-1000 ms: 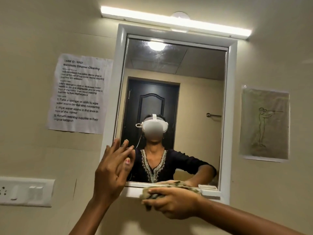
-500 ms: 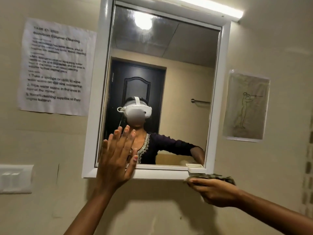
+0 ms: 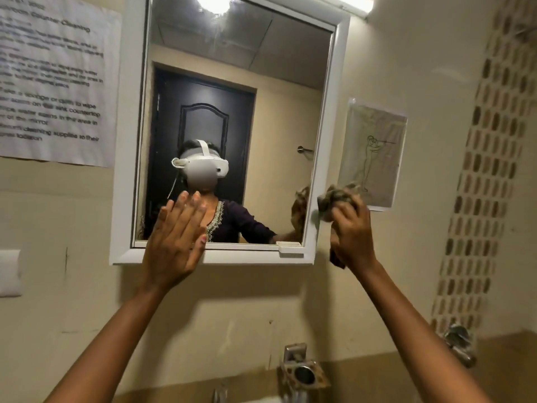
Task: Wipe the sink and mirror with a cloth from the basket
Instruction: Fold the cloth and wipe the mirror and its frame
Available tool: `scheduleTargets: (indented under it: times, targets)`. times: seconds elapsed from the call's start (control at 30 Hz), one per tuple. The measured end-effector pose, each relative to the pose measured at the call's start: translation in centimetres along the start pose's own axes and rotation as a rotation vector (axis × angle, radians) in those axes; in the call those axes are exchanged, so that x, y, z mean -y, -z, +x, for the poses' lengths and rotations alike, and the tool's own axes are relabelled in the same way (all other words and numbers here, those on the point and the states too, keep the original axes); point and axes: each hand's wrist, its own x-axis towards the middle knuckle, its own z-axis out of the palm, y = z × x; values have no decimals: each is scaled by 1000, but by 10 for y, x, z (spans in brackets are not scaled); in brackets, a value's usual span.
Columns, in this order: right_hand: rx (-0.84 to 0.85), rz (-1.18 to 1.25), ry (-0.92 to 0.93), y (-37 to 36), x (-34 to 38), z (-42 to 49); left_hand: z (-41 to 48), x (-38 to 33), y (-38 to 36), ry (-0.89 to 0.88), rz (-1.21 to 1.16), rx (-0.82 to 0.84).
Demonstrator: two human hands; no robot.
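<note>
— Which part is she on, the sink or the mirror?

— The mirror (image 3: 232,82), I'd say. It fills the wall in front of her, white frame all round, and both arms are raised to it. Of the sink I can make out nothing sure from here, only a tap (image 3: 302,370) low down below the frame.

— And the hands?

— The left hand (image 3: 174,239) is spread flat, fingers straight and close together, palm toward the lower left of the glass and crossing the bottom rail. Whether it actually presses the glass I cannot tell. The right hand (image 3: 353,231) is curled tight round the cloth (image 3: 338,196).

— Where is the cloth, exactly?

— Bunched in a wad at the outer edge of the frame's right upright, near the bottom corner, just beside a drawing (image 3: 374,152) taped to the wall. It sits on the frame, not the glass.

— So what's next?

— My guess: bring the wad inward over the frame and onto the pane, open it out for more contact, and sweep across. The top looks streaky near the lamp's reflection, so that means reaching high.
</note>
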Motion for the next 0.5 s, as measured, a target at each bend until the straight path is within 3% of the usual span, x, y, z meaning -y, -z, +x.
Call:
scheduleTargets:
  times: [0.1,0.17,0.3,0.43,0.5]
  targets:
    - [-150,377,-526,-15,4,39,-23,-31,11,-75,-110,-55]
    - [-188,543,-727,-24,16,56,-51,-51,15,-128,-152,-9]
    - [-93,603,-906,-41,56,21,-120,-69,10,-118,-215,221]
    - [72,572,-1070,-43,83,-62,-171,-70,-4,80,-299,500]
    - [184,665,-1134,-29,101,-87,-181,-72,-17,150,-331,547]
